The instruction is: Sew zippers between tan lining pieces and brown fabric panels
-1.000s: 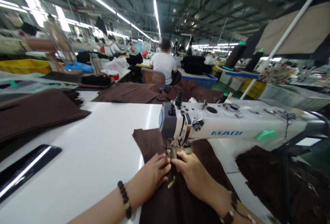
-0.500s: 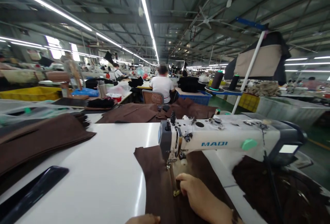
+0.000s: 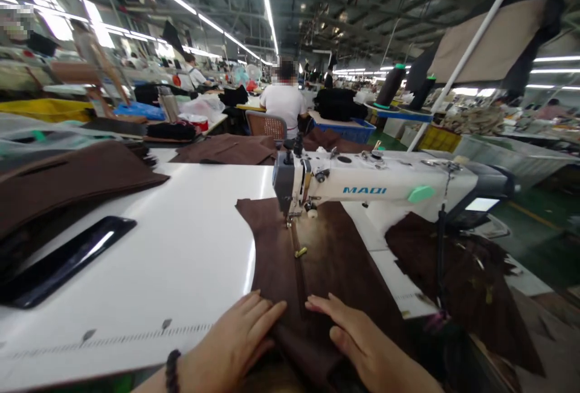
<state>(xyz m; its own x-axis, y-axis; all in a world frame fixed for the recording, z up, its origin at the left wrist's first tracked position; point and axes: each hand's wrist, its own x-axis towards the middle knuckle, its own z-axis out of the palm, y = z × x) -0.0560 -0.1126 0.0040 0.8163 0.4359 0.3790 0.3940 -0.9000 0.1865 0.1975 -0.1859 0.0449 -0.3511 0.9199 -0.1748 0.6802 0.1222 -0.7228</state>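
A dark brown fabric piece lies under the needle and presser foot of a white sewing machine. A zipper runs lengthwise down the fabric, and its brass zipper pull sits a little in front of the presser foot. My left hand rests with stretched fingers on the fabric's near left part. On the other side of the zipper, my right hand touches the cloth with fingers extended and thumb apart. Between the hands the near end of the fabric curves down over the table edge.
A stack of brown pieces and a glossy black tray lie left on the white table. More brown fabric is at the right. Thread cones stand behind the machine. A person in white sits ahead.
My right hand has drawn back from beside the zipper pull toward me. My left hand has come further into view onto the fabric. The camera has tilted downward.
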